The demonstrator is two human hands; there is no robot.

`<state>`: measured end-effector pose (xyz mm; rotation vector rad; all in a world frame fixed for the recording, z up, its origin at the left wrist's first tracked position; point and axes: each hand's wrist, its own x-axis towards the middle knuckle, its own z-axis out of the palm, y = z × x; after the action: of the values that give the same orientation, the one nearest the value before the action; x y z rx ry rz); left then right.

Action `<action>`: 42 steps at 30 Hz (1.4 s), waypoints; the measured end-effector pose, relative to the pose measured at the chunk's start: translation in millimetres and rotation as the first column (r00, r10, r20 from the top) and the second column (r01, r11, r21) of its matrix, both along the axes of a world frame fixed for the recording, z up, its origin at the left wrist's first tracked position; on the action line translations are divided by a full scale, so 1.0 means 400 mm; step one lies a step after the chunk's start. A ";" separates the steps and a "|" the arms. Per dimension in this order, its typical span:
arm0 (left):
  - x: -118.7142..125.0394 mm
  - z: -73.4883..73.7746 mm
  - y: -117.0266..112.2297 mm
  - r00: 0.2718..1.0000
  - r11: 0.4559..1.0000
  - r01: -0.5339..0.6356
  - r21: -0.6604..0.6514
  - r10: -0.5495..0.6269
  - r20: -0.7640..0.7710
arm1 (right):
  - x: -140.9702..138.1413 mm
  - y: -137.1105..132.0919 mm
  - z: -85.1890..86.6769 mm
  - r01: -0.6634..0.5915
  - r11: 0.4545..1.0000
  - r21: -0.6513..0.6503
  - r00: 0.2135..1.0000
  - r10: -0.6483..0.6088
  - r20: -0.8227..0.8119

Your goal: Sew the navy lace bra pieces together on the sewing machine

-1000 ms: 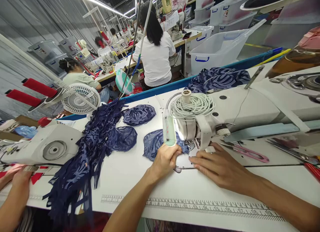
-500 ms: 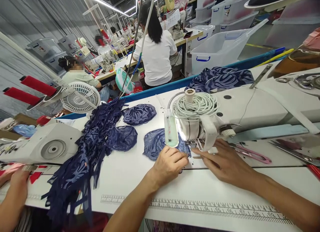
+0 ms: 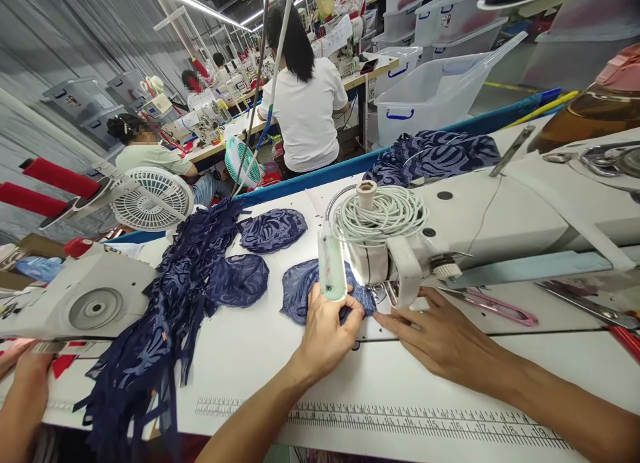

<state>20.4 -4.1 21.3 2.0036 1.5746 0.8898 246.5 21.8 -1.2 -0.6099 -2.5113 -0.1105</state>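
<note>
My left hand (image 3: 330, 326) is closed on a navy lace cup piece (image 3: 294, 293), fingers on top and thumb bent towards its right end. The piece lies flat on the white table, left of the sewing machine's needle area (image 3: 387, 291). A pale green plate (image 3: 332, 270) hangs in front of my left fingers and partly hides the lace. My right hand (image 3: 435, 333) lies with fingers stretched out beside the presser foot, index fingertip at the right corner of the lace. Two more navy lace pieces (image 3: 273, 230) (image 3: 239, 280) lie to the left.
A heap of navy lace strips (image 3: 165, 316) hangs over the table's front edge. Pink thread snips (image 3: 500, 306) and scissors (image 3: 585, 303) lie at right. Cord (image 3: 385, 213) is coiled on the machine. A co-worker's hand (image 3: 30, 383) works at the left machine (image 3: 95, 296).
My left hand has shifted forward and left over the lace, its fingers now behind the green plate. My right index fingertip has moved left towards the lace corner. The whole view has shifted slightly.
</note>
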 end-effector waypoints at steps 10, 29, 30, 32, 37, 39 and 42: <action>0.058 -0.032 0.001 0.989 0.989 -0.072 0.130 0.088 -0.122 | 0.000 0.003 -0.005 0.011 1.000 -0.001 1.000 -0.011 0.024; 0.054 -0.051 0.004 0.993 0.992 -0.108 0.064 0.110 -0.034 | 0.007 0.004 -0.011 0.103 0.994 -0.040 0.989 -0.107 -0.102; 0.054 -0.051 0.004 0.993 0.992 -0.110 0.066 0.112 -0.032 | 0.007 0.004 -0.014 0.106 0.994 -0.030 0.989 -0.109 -0.096; 0.055 -0.053 0.005 0.993 0.991 -0.114 0.067 0.116 -0.027 | 0.006 0.005 -0.021 0.108 0.994 -0.008 0.992 -0.109 -0.070; 0.056 -0.055 0.008 0.993 0.990 -0.115 0.076 0.117 -0.027 | -0.003 0.001 -0.043 0.162 0.987 0.015 0.987 -0.162 -0.006; 0.052 -0.048 0.006 0.994 0.990 -0.092 0.102 0.097 -0.044 | -0.008 -0.001 -0.042 0.182 0.983 0.035 0.983 -0.182 0.003; 0.039 -0.027 -0.002 0.989 0.980 -0.030 0.198 0.057 -0.135 | -0.014 -0.001 -0.026 0.176 0.982 0.063 0.983 -0.178 0.033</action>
<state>36.0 -5.1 10.7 2.2187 1.6696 0.9724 240.8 21.2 -11.7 -0.8132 -2.4770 -0.2652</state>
